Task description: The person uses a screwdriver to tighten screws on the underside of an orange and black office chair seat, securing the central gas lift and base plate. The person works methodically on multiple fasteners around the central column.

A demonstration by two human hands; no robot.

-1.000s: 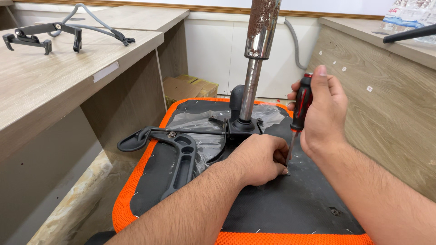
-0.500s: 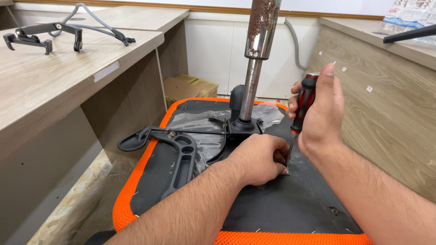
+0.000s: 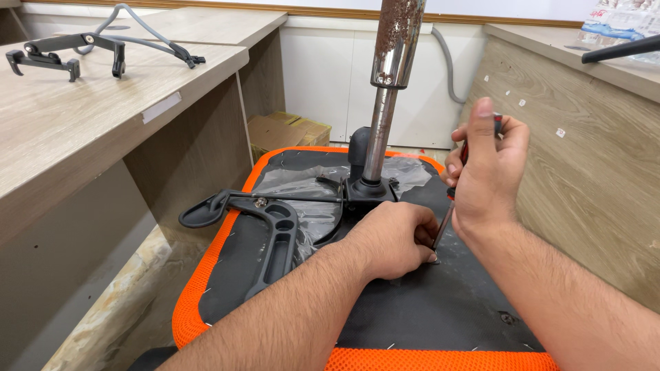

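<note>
An upturned orange office-chair seat with a black underside lies in front of me. A rusty chrome gas-lift column stands up from the black mechanism plate at its middle. My right hand is shut on a red and black screwdriver held almost upright, tip down on the underside. My left hand rests closed on the seat underside, fingertips pinching at the screwdriver's tip. A black armrest bracket lies across the left side of the seat, over clear plastic wrap.
A wooden desk stands at the left with a black bracket and grey cable on it. A wooden panel rises at the right. A cardboard box sits behind the seat, under the desk.
My right hand has turned around the screwdriver handle, its thumb now raised and covering more of the handle. My left hand has stayed at the tip.
</note>
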